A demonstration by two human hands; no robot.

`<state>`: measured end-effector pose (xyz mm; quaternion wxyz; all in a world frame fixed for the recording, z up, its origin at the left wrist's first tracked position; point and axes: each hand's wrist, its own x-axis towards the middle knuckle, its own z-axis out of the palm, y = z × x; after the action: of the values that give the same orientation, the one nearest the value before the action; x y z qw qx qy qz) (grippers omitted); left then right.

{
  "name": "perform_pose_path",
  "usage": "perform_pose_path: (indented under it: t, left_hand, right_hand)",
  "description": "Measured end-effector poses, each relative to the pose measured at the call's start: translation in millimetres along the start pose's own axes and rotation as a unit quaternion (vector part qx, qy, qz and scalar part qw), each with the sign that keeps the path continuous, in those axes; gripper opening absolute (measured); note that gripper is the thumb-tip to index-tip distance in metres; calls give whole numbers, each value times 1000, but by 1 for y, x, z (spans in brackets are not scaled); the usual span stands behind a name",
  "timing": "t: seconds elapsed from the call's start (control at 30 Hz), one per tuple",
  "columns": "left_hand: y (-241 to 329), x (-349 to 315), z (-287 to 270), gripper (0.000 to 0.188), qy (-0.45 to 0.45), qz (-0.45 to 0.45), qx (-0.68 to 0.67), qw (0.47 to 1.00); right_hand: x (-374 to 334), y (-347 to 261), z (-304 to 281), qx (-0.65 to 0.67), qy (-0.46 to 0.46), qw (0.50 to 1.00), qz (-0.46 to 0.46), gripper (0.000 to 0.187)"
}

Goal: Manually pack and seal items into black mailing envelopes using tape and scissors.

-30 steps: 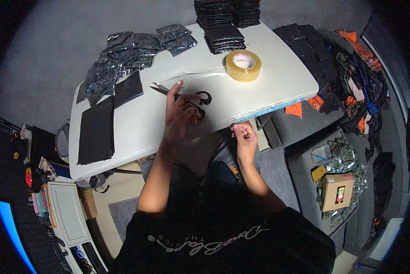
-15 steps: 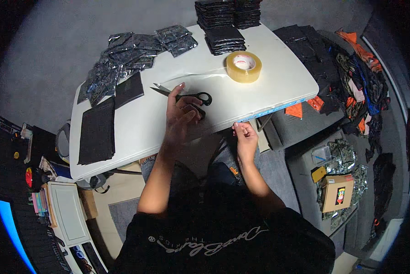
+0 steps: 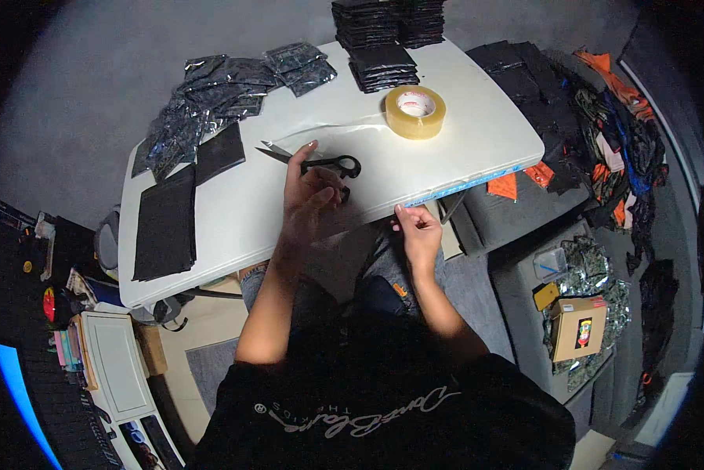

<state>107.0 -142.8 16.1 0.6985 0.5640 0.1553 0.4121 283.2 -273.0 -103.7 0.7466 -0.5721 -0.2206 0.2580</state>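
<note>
Over the front middle of the white table (image 3: 234, 211), my left hand (image 3: 309, 192) has its index finger stretched out and the others loosely bent, with no held thing visible. Black-handled scissors (image 3: 344, 164) lie open under and beside it, blades toward the left. A clear strip of tape (image 3: 344, 125) runs leftward from the tape roll (image 3: 416, 113), passing near the left index fingertip. At the table's front edge my right hand (image 3: 421, 231) is closed, fingertips pinched by the left end of a blue strip (image 3: 469, 185). What it grips is too small to make out.
Flat black packets (image 3: 168, 223) lie at the table's left, with shiny plastic-wrapped black packets (image 3: 230, 82) behind. Tall black stacks (image 3: 383, 63) stand at the back. Right of the table are a grey sofa (image 3: 516, 223), piled dark and orange items (image 3: 618, 157) and a cardboard box (image 3: 579, 329).
My right hand has shifted slightly left along the table edge, its fingers a little more bent. My left hand stays nearly still over the scissors. The whole view has moved slightly.
</note>
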Motion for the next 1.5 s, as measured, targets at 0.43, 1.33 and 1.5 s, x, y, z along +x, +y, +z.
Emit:
perform_pose_path:
  t: [0.43, 1.33, 1.5]
  left_hand:
    - [-5, -2, -5, 84, 4, 20, 20, 1000]
    - [-5, -42, 85, 82, -177, -91, -95, 975]
    - [-10, -39, 78, 70, -164, -99, 9, 981]
  right_hand:
    - [-5, 23, -1, 0, 6, 1000, 30, 43]
    - [-6, -99, 8, 226, -84, 970, 14, 18]
    - [-4, -82, -6, 173, -52, 982, -57, 5]
